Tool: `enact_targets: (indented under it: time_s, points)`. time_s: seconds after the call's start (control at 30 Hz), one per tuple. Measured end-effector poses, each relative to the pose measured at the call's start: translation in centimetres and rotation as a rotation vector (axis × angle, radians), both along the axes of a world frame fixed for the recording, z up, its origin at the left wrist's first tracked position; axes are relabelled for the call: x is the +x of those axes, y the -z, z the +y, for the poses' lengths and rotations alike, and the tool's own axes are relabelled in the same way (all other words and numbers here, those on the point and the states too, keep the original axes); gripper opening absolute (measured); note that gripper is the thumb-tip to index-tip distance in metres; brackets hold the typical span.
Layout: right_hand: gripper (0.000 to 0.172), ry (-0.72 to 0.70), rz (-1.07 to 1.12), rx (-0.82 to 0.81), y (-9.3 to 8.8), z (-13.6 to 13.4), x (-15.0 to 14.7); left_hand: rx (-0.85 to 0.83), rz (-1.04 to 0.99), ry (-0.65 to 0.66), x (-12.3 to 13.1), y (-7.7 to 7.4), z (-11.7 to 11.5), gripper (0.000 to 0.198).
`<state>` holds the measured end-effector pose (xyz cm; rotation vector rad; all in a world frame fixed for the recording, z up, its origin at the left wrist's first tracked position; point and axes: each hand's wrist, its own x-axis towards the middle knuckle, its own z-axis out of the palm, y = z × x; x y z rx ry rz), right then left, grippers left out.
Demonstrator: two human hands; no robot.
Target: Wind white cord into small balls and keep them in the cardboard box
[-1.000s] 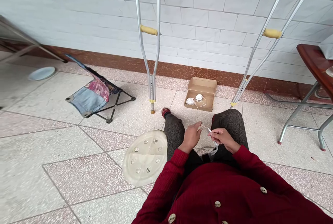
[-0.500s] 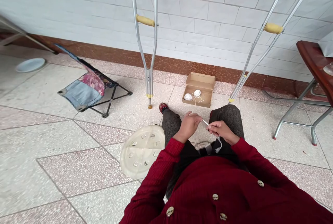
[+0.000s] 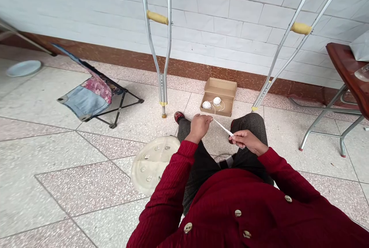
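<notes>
- Far left: pale dish (image 3: 23, 68) lying flat on the floor (image 3: 89, 190), near the floor's edge along the wall (image 3: 201, 17). Purpose not evident.
- Next: folding chair (image 3: 96, 94) on splayed legs; that stance presumably keeps its sling seat stretched.
- Crutch with yellow handle (image 3: 161, 86): foot on the floor, top out of frame; probably leaned on the wall to stay upright within reach.
- Round pale mat (image 3: 140, 180) with holes, flat on the floor just beside the left leg; partly covered by the sleeve.
- Left hand (image 3: 198, 128): grip appears closed to a fingertip pinch on the far end of the white strip; exact finger contact too small to confirm.
- Cardboard box (image 3: 229, 106), lid raised, close to the floor's wall edge. Two white yarn balls (image 3: 206, 104) sit toward its left side; the walls likely stop them rolling.
- White strip (image 3: 221, 126): in the air between the grips, sloping down rightward, straight; probably under light tension from both ends.
- Right hand (image 3: 245, 139): grip closed, thumb against fingers, on the strip's near end.
- Second crutch (image 3: 265, 90), slanted, likely also leaned.
- Far right: red-brown stool (image 3: 344, 71) on metal legs.
</notes>
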<state>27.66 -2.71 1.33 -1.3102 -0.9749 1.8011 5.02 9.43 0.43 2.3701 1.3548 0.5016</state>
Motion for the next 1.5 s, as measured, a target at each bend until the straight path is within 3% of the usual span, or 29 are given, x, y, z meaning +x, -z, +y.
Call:
enact_targets:
  time_s: [0.37, 0.63, 1.0, 1.13, 1.2, 1.27, 1.37, 1.5]
  points:
    - [0.037, -0.023, 0.15, -0.106, -0.7, -0.2, -0.3, -0.018, 0.052, -0.089, -0.8, 0.4, 0.3, 0.029]
    - [0.034, -0.012, 0.215, -0.087, -2.7, 0.4, -0.8, -0.082, 0.043, -0.147, -1.0, 0.6, 1.0, 0.028]
    - [0.043, 0.091, 0.181, 0.071, -3.9, 1.8, -1.0, -0.39, -0.133, -0.076, 0.9, 4.3, -3.1, 0.022]
    - [0.04, 0.134, 0.153, 0.123, -3.8, 2.1, -1.4, -0.425, -0.177, -0.016, 1.4, 4.8, -4.3, 0.019]
    - [0.039, 0.136, 0.142, 0.142, -3.8, 2.3, -1.5, -0.434, -0.286, 0.003, 1.8, 4.3, -4.7, 0.014]
    - [0.039, 0.121, 0.131, 0.147, -3.9, 2.4, -1.7, -0.427, -0.45, 0.003, 2.3, 3.1, -4.9, 0.036]
    - [0.04, 0.105, 0.123, 0.138, -4.1, 2.4, -2.0, -0.414, -0.625, 0.089, 3.0, 0.1, -5.1, 0.056]
    - [0.037, 0.108, 0.13, 0.136, -4.3, 2.3, -2.3, -0.331, -0.68, 0.179, 3.8, -3.7, -5.1, 0.051]
